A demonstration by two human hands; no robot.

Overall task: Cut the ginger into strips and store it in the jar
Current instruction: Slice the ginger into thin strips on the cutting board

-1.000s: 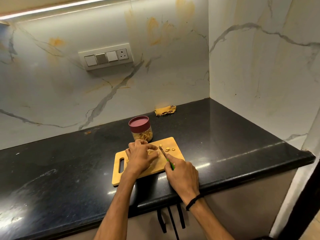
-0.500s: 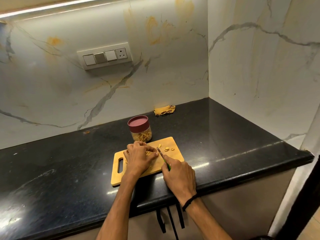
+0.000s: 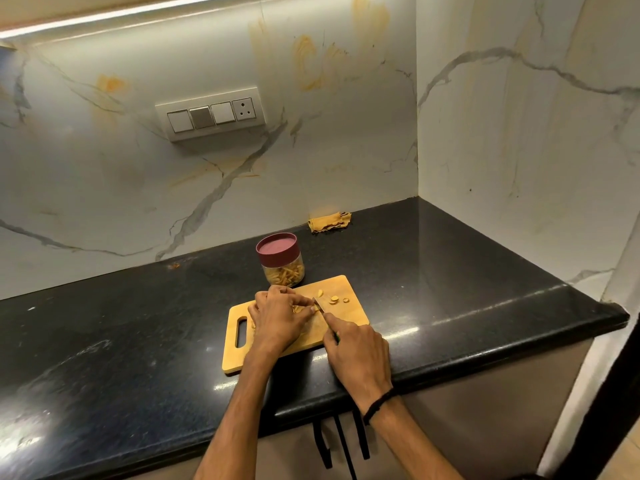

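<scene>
Open black counter (image 3: 467, 271) left and right of the cutting board (image 3: 341, 285), jar (image 3: 280, 253) just behind its far edge

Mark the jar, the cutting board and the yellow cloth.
jar (image 3: 280, 258): head view, side of its maroon lid.
cutting board (image 3: 351, 315): head view, bare wood near its right end.
yellow cloth (image 3: 329, 221): head view, middle of the crumpled cloth.

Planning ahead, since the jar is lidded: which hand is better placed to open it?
Probably left. The left hand sits just in front of the jar, pinning only ginger on the cutting board; the right hand grips the knife and is farther away.
</scene>
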